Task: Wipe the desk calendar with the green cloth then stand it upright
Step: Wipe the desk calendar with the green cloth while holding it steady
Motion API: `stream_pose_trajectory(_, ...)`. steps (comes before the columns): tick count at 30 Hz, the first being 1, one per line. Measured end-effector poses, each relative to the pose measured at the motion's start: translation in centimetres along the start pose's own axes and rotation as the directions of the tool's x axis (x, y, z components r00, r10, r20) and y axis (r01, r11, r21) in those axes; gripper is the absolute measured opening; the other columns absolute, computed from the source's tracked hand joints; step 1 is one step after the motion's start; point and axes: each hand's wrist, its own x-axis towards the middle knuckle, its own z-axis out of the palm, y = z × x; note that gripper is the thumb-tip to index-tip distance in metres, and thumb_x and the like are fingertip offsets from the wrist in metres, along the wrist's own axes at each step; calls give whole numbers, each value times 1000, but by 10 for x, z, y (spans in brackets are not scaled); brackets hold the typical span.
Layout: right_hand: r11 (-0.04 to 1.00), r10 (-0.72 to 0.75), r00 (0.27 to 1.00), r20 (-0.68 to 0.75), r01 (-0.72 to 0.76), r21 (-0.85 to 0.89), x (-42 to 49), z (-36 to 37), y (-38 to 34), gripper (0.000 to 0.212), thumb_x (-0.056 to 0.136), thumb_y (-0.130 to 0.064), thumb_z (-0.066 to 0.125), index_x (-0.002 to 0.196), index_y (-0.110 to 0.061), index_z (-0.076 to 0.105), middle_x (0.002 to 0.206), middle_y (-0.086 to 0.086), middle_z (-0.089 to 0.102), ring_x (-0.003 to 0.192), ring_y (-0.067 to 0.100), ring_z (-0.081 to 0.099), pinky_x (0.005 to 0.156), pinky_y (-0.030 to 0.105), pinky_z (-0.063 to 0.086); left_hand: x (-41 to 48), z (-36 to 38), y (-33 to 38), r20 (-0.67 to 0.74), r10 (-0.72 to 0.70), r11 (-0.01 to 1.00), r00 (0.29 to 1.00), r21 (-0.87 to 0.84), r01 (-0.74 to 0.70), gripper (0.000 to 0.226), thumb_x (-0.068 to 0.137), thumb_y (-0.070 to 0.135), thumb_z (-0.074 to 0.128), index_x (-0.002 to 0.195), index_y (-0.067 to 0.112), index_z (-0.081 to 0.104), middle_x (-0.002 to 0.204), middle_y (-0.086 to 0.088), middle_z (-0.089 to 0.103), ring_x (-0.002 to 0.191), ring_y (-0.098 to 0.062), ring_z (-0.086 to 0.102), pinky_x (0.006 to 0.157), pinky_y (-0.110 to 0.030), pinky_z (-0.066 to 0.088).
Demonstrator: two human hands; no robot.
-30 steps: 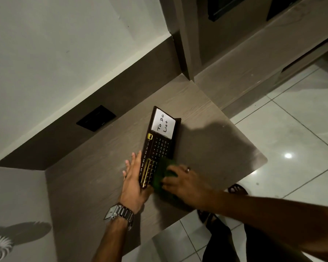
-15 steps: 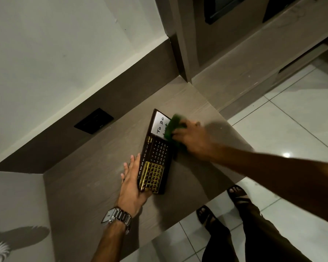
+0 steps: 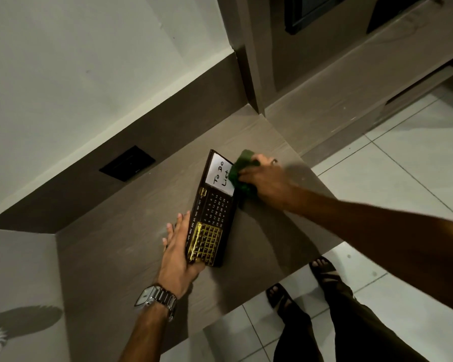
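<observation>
A dark brown desk calendar (image 3: 213, 209) lies flat on the wooden desk (image 3: 120, 257), with a white "To Do List" card at its far end and a gold grid at its near end. My left hand (image 3: 179, 254) presses flat against the calendar's left edge, thumb under its near corner. My right hand (image 3: 266, 178) holds a crumpled green cloth (image 3: 241, 173) at the calendar's far right edge, beside the white card. The cloth covers part of the card's right side.
A black wall plate (image 3: 127, 163) is set in the dark back panel behind the desk. A lower shelf (image 3: 351, 100) runs off to the right. The desk's front edge drops to a tiled floor (image 3: 403, 178), where my sandalled feet (image 3: 322, 267) stand.
My right hand swept the cloth from the calendar's near gold grid up to the far end, then slightly right off the white card. My left hand stayed put.
</observation>
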Motion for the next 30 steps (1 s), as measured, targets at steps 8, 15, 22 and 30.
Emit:
stream_pose_trajectory(8,922,-387,907,167,379,80,-39,21,-35,47,73,-11,77,117,-23,67,125,0,65,123,38,45,84,49,47,-1,0,-1,10,-1,1000,1000,6,1,111,75,0,69,143,41,-8,161,1,-3,147,-25,-12,117,-56,-10)
stream_pose_trajectory(15,996,-42,993,112,32,89,-35,12,-39,41,82,-24,72,122,-26,63,133,0,58,127,33,43,95,49,42,-2,0,5,17,-23,999,1000,-30,24,111,75,15,72,144,40,-10,160,3,-7,147,-24,-13,116,-52,-11)
stream_pose_trajectory(22,896,-437,806,400,427,121,-109,47,-119,59,74,-26,78,129,-22,55,137,-1,52,133,34,29,104,52,33,-3,3,10,-12,-56,998,998,14,56,114,74,-3,70,143,39,-9,160,0,-7,147,-22,-12,118,-56,-9)
stream_pose_trajectory(30,752,-64,984,166,-62,656,-90,2,-54,64,77,6,62,133,-26,56,138,2,49,127,19,40,105,42,41,-1,-15,6,1,-68,996,998,49,68,119,68,46,78,146,35,-12,161,2,-10,147,-20,-15,119,-53,-8)
